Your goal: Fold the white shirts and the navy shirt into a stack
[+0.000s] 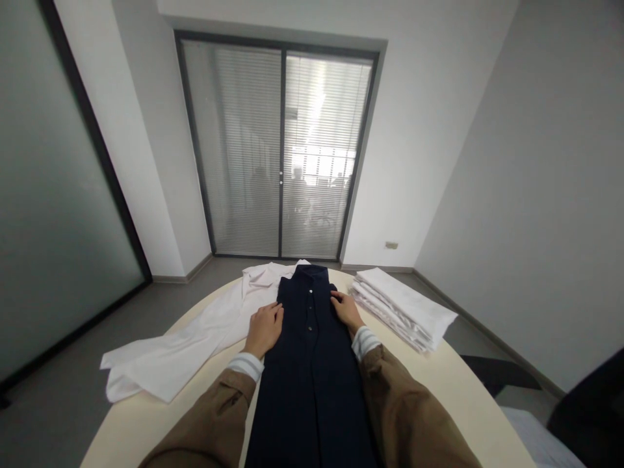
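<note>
A navy button-up shirt [312, 364] lies face up, folded into a long narrow strip that runs toward me, its collar at the far end. Small light buttons show down its front. My left hand [266, 328] is at the shirt's left edge below the collar, fingers closed on the cloth. Across from it, my right hand [347, 309] pinches the right edge near the shoulder. The fingertips of both hands are partly hidden against the fabric. Beneath the navy shirt's left side, a white shirt [195, 338] lies spread out and reaches past the table's left edge.
A stack of folded white garments [402, 305] sits on the right of the round cream table [151, 429]. At the lower right are a dark chair-like shape [595, 403] and some pale cloth [536, 435]. Glass doors with blinds [283, 156] stand beyond the table.
</note>
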Motion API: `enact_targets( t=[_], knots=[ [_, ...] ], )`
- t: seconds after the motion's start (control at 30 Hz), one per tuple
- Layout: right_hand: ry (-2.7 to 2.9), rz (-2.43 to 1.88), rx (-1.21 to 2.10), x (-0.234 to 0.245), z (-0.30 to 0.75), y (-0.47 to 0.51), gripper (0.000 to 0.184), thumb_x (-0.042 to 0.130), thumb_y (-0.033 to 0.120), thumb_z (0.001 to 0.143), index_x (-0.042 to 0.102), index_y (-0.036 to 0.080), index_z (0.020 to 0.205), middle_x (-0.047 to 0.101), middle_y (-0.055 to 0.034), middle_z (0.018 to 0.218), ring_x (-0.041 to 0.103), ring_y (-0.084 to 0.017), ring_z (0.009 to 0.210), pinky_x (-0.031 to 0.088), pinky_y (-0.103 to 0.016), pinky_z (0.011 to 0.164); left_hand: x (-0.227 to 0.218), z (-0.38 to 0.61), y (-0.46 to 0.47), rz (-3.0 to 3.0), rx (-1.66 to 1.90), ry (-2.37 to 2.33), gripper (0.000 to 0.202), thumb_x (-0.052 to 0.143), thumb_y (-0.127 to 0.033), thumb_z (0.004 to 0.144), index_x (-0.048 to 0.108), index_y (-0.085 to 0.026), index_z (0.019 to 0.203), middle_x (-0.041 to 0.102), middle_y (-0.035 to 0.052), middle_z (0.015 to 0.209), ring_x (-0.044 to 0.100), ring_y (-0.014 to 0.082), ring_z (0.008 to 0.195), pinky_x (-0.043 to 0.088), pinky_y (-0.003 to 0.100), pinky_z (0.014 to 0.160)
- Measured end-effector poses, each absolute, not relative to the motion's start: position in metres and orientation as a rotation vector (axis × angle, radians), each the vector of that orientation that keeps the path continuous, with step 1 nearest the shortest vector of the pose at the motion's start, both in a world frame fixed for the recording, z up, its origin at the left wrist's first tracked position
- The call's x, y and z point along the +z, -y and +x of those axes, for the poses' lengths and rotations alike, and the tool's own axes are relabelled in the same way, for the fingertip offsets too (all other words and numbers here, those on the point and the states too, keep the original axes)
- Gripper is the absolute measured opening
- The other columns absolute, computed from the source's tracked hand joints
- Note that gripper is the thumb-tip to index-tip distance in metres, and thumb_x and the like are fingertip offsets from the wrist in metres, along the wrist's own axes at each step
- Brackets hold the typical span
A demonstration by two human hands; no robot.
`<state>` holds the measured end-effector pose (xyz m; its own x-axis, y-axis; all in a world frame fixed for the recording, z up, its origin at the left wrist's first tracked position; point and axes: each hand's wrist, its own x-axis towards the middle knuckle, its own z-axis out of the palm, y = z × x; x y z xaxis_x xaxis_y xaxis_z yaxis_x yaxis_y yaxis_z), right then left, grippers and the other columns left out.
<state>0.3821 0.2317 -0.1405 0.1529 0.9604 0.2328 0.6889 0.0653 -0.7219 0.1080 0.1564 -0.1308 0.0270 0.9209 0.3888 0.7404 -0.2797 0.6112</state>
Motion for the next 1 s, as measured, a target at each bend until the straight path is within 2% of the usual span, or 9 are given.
enact_targets(
  t=[0.2,0.33,0.4,0.53,0.63,0.7,0.8,0.87,1.0],
  knots=[
    [1.457,-1.472,0.609,-0.13,0.378,-0.232,0.038,0.054,0.027,0.084,0.065,0.017,0.118,0.071,-0.0093,0.115,0.069,-0.021,0.101,0.053,-0.034,0.09,-0.131,0.112,-0.165,1.969,1.293,-1.463,0.036,0.041,-0.032,0.096,0.07,-0.017,0.111,0.062,0.0098,0.127,0.058,0.021,0.118,0.04,0.034,0.108],
    [1.409,-1.376,0.7,-0.121,0.371,-0.223,0.068,0.056,0.02,0.075,0.042,0.016,0.142,0.073,-0.0081,0.106,0.07,-0.02,0.088,0.056,-0.031,0.077,-0.127,0.114,-0.166,1.847,1.401,-1.331,0.027,0.052,-0.035,0.09,0.071,-0.019,0.101,0.067,0.0077,0.116,0.062,0.0218,0.113,0.044,0.037,0.104],
    [1.43,-1.326,0.789,-0.114,0.369,-0.215,0.076,0.056,0.017,0.071,0.038,0.017,0.146,0.073,-0.0059,0.102,0.069,-0.02,0.083,0.055,-0.031,0.074,-0.126,0.116,-0.166,1.768,1.428,-1.287,0.024,0.058,-0.035,0.085,0.069,-0.018,0.1,0.07,0.0082,0.108,0.065,0.0222,0.104,0.048,0.038,0.099],
    [1.63,-1.301,0.793,-0.096,0.369,-0.194,0.065,0.058,0.014,0.067,0.057,0.018,0.132,0.073,-0.0028,0.097,0.066,-0.019,0.085,0.052,-0.031,0.079,-0.126,0.121,-0.163,1.632,1.442,-1.256,0.041,0.066,-0.034,0.076,0.059,-0.013,0.111,0.069,0.0086,0.093,0.068,0.022,0.09,0.053,0.038,0.087],
    [1.783,-1.353,0.585,-0.084,0.37,-0.174,0.054,0.059,0.01,0.066,0.066,0.018,0.12,0.072,-0.0031,0.094,0.063,-0.019,0.086,0.049,-0.031,0.083,-0.123,0.123,-0.155,1.584,1.412,-1.301,0.063,0.069,-0.038,0.074,0.049,-0.009,0.127,0.067,0.0033,0.08,0.067,0.0222,0.082,0.051,0.04,0.086],
    [1.835,-1.399,0.411,-0.078,0.37,-0.158,0.043,0.058,0.008,0.069,0.07,0.019,0.109,0.07,-0.0042,0.094,0.062,-0.019,0.088,0.048,-0.032,0.086,-0.119,0.125,-0.148,1.576,1.358,-1.369,0.068,0.068,-0.041,0.075,0.047,-0.008,0.131,0.065,-0.0005,0.072,0.066,0.0223,0.079,0.048,0.04,0.088],
    [1.86,-1.425,0.23,-0.071,0.37,-0.13,0.025,0.058,0.013,0.076,0.07,0.021,0.097,0.066,-0.0048,0.095,0.06,-0.021,0.091,0.047,-0.035,0.089,-0.112,0.127,-0.137,1.592,1.277,-1.429,0.049,0.067,-0.039,0.076,0.06,-0.01,0.115,0.061,-0.0026,0.061,0.065,0.0232,0.074,0.048,0.038,0.084],
    [1.845,-1.367,0.193,-0.067,0.37,-0.111,0.019,0.057,0.019,0.082,0.068,0.022,0.097,0.064,-0.0052,0.098,0.06,-0.022,0.094,0.047,-0.037,0.089,-0.109,0.127,-0.13,1.607,1.262,-1.43,0.034,0.066,-0.034,0.075,0.067,-0.012,0.1,0.061,-0.0015,0.059,0.065,0.0236,0.07,0.049,0.037,0.08],
    [1.728,-1.246,0.418,-0.066,0.367,-0.07,0.019,0.05,0.03,0.09,0.058,0.024,0.106,0.062,-0.005,0.101,0.062,-0.021,0.087,0.053,-0.035,0.074,-0.103,0.126,-0.113,1.619,1.341,-1.443,0.024,0.064,-0.027,0.075,0.068,-0.015,0.095,0.07,0.0062,0.086,0.065,0.0247,0.089,0.046,0.036,0.088]
  ],
)
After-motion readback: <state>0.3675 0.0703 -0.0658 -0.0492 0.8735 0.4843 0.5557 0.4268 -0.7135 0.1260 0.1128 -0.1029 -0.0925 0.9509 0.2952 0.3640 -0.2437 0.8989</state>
